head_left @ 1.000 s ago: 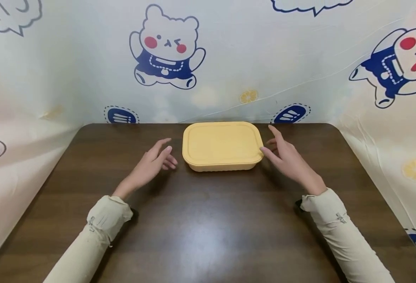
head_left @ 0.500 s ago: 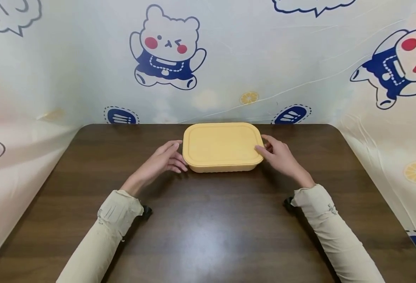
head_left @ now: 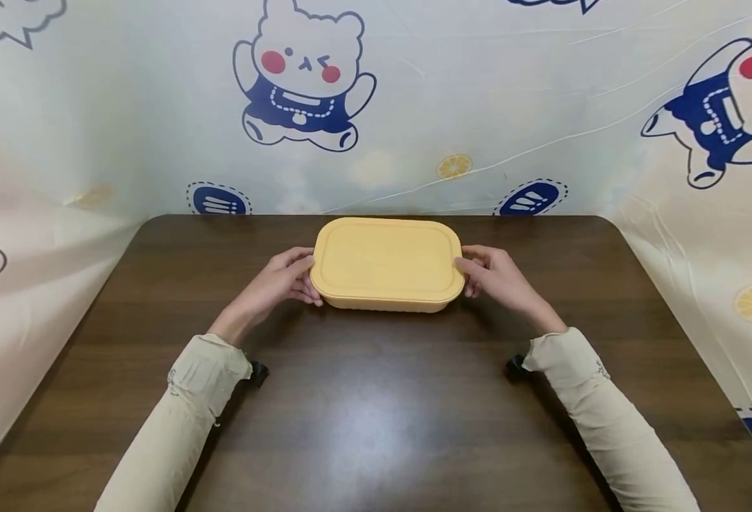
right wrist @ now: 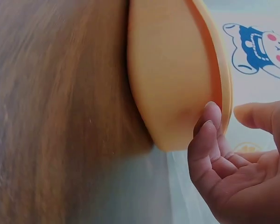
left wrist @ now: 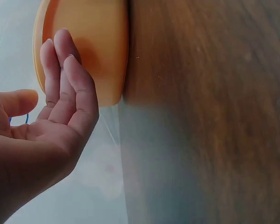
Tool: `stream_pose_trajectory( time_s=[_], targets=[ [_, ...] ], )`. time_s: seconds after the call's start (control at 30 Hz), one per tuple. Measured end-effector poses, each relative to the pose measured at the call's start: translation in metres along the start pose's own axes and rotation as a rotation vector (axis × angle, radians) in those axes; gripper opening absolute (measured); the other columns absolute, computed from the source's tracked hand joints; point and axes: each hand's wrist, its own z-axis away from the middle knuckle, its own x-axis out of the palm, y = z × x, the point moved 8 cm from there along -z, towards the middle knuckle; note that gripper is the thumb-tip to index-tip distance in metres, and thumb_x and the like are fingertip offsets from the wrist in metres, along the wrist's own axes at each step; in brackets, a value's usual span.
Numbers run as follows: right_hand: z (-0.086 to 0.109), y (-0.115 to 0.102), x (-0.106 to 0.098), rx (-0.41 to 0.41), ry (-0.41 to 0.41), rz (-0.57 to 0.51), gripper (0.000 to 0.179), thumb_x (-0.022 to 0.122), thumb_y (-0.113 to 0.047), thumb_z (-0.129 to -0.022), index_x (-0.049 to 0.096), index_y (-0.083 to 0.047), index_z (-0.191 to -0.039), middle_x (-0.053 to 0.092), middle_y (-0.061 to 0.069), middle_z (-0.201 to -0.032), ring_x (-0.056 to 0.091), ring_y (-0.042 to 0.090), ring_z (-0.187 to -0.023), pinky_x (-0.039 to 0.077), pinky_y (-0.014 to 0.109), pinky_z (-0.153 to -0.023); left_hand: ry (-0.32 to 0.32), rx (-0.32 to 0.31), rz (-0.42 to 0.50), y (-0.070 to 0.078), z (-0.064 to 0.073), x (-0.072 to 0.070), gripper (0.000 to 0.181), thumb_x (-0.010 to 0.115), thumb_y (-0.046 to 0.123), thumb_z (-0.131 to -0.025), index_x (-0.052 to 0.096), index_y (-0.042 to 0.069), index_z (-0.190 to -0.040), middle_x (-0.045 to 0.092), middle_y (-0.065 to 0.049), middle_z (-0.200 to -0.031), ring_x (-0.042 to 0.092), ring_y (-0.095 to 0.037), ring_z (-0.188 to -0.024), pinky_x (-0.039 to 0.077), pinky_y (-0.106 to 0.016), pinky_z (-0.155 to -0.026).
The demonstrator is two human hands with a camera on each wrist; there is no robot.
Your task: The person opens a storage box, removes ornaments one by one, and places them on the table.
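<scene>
A yellow lunch box (head_left: 385,259) with rounded corners and a fitted lid rests on the dark wooden table, near its far edge. At its left end is my left hand (head_left: 280,281), thumb by the lid's rim and fingers along the side below. My right hand (head_left: 500,277) holds the opposite end, its thumb at the lid's edge and its fingers bent beneath the rim. In the left wrist view, several left fingers (left wrist: 77,84) lie against the box's side wall. The right wrist view has the right fingers (right wrist: 207,144) under the rim of the box (right wrist: 172,70). What the box contains is hidden.
The brown table (head_left: 376,398) stretches from the box toward me. Behind it and at both sides hangs a pale cloth (head_left: 414,85) printed with cartoon bears. A dark wrist device (head_left: 257,373) shows under the left cuff, another (head_left: 515,368) under the right.
Both hands have come inward to the ends of the lunch box. Over the last half second the box has shifted slightly left and turned a little. The head view has tilted slightly down.
</scene>
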Motion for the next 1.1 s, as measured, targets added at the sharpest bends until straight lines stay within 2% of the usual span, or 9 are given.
stream_pose_trajectory(
  time_s=[0.13, 0.3, 0.43, 0.57, 0.67, 0.9, 1.1],
  targets=[
    [-0.002, 0.008, 0.002, 0.053, -0.025, -0.059, 0.060, 0.058, -0.030, -0.102, 0.038, 0.003, -0.148, 0.064, 0.016, -0.081, 0.064, 0.020, -0.065, 0.059, 0.041, -0.067, 0.004, 0.009, -0.030, 0.000, 0.000, -0.002, 0.047, 0.043, 0.027, -0.108, 0.038, 0.001, -0.148, 0.067, -0.016, -0.086, 0.072, -0.028, -0.078, 0.060, -0.036, -0.074],
    [-0.003, 0.012, 0.001, 0.059, -0.036, -0.074, 0.058, 0.057, -0.031, -0.103, 0.038, 0.002, -0.147, 0.063, 0.015, -0.084, 0.063, 0.021, -0.068, 0.059, 0.037, -0.066, 0.034, 0.019, -0.069, 0.002, 0.000, -0.007, 0.043, 0.048, 0.028, -0.106, 0.050, 0.002, -0.141, 0.068, -0.017, -0.093, 0.071, -0.026, -0.081, 0.059, -0.037, -0.079],
    [-0.004, 0.013, 0.000, 0.051, -0.049, -0.159, 0.050, 0.048, -0.029, -0.106, 0.041, 0.002, -0.146, 0.060, 0.014, -0.088, 0.062, 0.020, -0.070, 0.057, 0.032, -0.064, 0.037, 0.025, -0.061, 0.007, -0.001, -0.010, 0.042, 0.049, 0.028, -0.106, 0.053, 0.001, -0.138, 0.067, -0.016, -0.092, 0.070, -0.026, -0.081, 0.059, -0.039, -0.081],
    [-0.003, 0.015, -0.002, 0.058, -0.062, -0.222, 0.046, 0.040, -0.029, -0.109, 0.042, 0.000, -0.145, 0.059, 0.014, -0.091, 0.062, 0.019, -0.072, 0.057, 0.029, -0.065, 0.042, 0.036, -0.064, 0.012, -0.002, -0.010, 0.041, 0.050, 0.027, -0.106, 0.053, 0.000, -0.137, 0.067, -0.015, -0.090, 0.070, -0.024, -0.079, 0.059, -0.036, -0.078],
    [0.000, 0.013, -0.005, 0.047, -0.079, -0.157, 0.050, 0.044, -0.031, -0.108, 0.040, -0.001, -0.147, 0.061, 0.017, -0.090, 0.064, 0.023, -0.072, 0.058, 0.032, -0.067, 0.033, 0.038, -0.063, 0.013, -0.002, -0.006, 0.043, 0.050, 0.026, -0.106, 0.051, 0.000, -0.140, 0.066, -0.015, -0.092, 0.070, -0.023, -0.080, 0.059, -0.034, -0.077],
    [0.005, -0.001, -0.012, -0.032, -0.071, 0.152, 0.064, 0.053, -0.034, -0.104, 0.029, -0.002, -0.154, 0.067, 0.018, -0.081, 0.065, 0.029, -0.066, 0.058, 0.043, -0.064, -0.004, 0.044, -0.022, 0.014, -0.002, 0.007, 0.055, 0.051, 0.026, -0.105, 0.035, 0.005, -0.153, 0.063, -0.021, -0.105, 0.069, -0.027, -0.089, 0.058, -0.035, -0.081],
    [0.007, -0.009, -0.014, -0.051, -0.020, 0.212, 0.063, 0.052, -0.035, -0.104, 0.030, -0.003, -0.154, 0.066, 0.013, -0.074, 0.062, 0.026, -0.061, 0.057, 0.042, -0.060, -0.025, 0.049, -0.037, 0.016, 0.005, 0.012, 0.061, 0.052, 0.024, -0.105, 0.025, 0.010, -0.157, 0.059, -0.023, -0.112, 0.068, -0.031, -0.094, 0.058, -0.034, -0.081]
  ],
)
